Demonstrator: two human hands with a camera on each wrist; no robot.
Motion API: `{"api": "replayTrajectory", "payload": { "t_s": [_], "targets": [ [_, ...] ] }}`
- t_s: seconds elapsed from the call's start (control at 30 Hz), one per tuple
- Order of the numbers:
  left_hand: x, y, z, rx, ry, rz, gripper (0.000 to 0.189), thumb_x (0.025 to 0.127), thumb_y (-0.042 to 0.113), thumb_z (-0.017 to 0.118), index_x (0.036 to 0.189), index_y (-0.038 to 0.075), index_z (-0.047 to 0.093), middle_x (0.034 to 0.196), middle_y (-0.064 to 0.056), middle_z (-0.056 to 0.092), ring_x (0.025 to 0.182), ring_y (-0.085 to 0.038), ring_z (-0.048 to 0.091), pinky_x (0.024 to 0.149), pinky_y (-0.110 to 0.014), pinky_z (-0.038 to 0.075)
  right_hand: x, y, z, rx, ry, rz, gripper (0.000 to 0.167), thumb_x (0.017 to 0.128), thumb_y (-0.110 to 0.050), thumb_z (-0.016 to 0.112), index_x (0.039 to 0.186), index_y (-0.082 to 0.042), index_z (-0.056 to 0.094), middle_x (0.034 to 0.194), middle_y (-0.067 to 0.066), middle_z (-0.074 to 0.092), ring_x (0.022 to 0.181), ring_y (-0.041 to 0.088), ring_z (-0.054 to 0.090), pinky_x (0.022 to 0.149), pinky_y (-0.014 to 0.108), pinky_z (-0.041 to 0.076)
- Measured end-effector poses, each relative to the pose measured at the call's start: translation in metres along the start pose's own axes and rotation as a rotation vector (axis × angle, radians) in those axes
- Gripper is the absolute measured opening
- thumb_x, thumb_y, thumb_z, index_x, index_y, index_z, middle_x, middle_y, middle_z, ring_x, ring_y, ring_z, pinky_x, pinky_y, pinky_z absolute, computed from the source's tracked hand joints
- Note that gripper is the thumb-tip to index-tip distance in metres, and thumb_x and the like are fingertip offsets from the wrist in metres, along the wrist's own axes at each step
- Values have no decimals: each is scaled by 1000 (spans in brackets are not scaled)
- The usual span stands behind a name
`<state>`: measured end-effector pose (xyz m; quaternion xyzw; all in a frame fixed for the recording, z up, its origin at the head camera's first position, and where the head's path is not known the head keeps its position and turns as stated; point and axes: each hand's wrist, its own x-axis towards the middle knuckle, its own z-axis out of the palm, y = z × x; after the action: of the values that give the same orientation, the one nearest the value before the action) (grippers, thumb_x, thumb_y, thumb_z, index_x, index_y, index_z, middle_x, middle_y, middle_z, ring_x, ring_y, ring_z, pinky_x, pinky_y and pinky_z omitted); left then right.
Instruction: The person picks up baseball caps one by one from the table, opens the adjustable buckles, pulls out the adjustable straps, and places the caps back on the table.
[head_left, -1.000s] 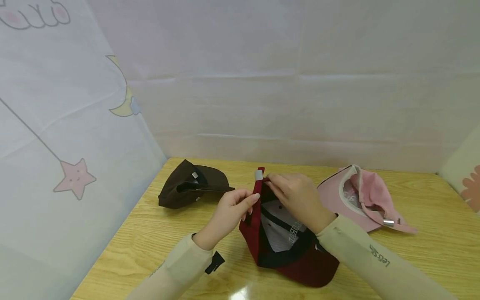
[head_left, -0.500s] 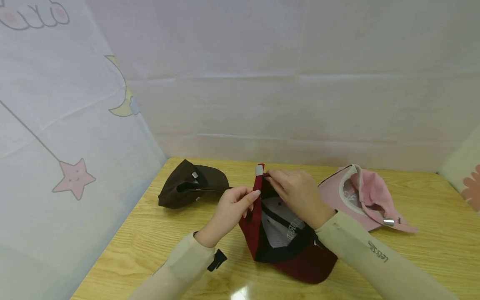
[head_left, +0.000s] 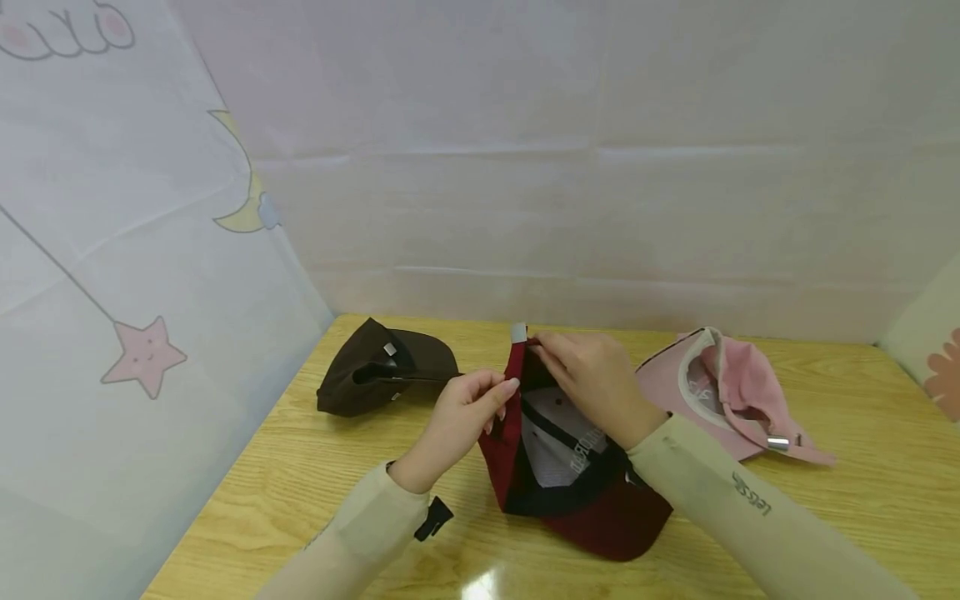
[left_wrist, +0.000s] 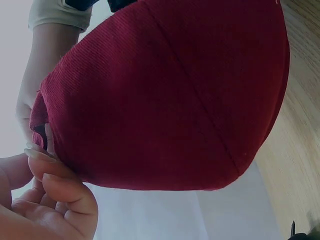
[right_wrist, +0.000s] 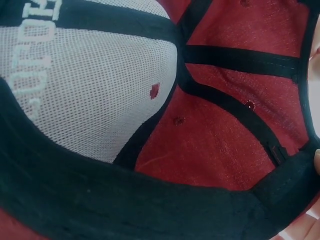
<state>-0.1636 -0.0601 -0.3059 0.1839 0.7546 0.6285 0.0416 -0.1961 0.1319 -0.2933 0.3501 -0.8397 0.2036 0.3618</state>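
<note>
A dark red baseball cap [head_left: 611,517] is held up between both hands in the head view, its inside facing right and its brim low. My left hand [head_left: 465,417] pinches the back strap on the cap's left side, below a silver buckle [head_left: 518,332]. With thumb and fingers, my right hand [head_left: 592,379] pinches the edge close to the buckle. The left wrist view shows the cap's red crown [left_wrist: 150,110] from outside, the left fingers at its strap. White mesh lining [right_wrist: 100,90] and black inner tape [right_wrist: 240,57] fill the right wrist view.
A dark brown cap [head_left: 341,383] lies on the wooden table [head_left: 300,500] at left. The pink cap [head_left: 750,375] lies at right, partly behind the right arm. A black clip-like piece [head_left: 433,518] shows beside the left sleeve. Pale cloth walls [head_left: 480,167] stand behind the table.
The red cap has risen slightly, with its buckle and brim higher in the head view. Both hands keep their pinch, and the right hand has shifted up a little. The other caps stay put.
</note>
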Motion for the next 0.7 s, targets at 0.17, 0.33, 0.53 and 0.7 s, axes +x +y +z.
{"api": "replayTrajectory", "payload": {
  "t_s": [0.17, 0.33, 0.53, 0.7],
  "targets": [
    [0, -1, 0, -1, -2, -2, 27, 100, 14, 55, 79, -4, 55, 64, 2, 49, 52, -10, 42, 50, -23, 37, 1, 2, 1, -12, 3, 6, 16, 82, -3, 75, 96, -1, 69, 81, 11, 71, 58, 24, 63, 51, 37, 51],
    [0, 0, 0, -9, -1, -1, 27, 100, 13, 54, 80, -5, 56, 65, 2, 50, 53, -11, 42, 50, -24, 39, 2, 4, 1, -8, 6, 6, 15, 82, -2, 75, 96, 0, 70, 83, 12, 72, 61, 25, 65, 53, 37, 52],
    [-1, 1, 0, -10, -2, -2, 27, 100, 12, 54, 79, -5, 55, 64, 1, 50, 53, -11, 43, 49, -26, 39, 4, 3, 0, 12, 6, 24, 12, 83, -2, 74, 94, 0, 69, 79, 12, 71, 58, 23, 63, 51, 36, 50],
    [-3, 1, 0, -4, -2, -23, 26, 100, 13, 55, 79, -3, 55, 65, 0, 50, 55, -21, 44, 51, -25, 40, 5, 5, 0, 6, 12, 52, 9, 85, -3, 73, 91, -1, 67, 73, 11, 68, 54, 23, 60, 49, 36, 48]
  ]
}}
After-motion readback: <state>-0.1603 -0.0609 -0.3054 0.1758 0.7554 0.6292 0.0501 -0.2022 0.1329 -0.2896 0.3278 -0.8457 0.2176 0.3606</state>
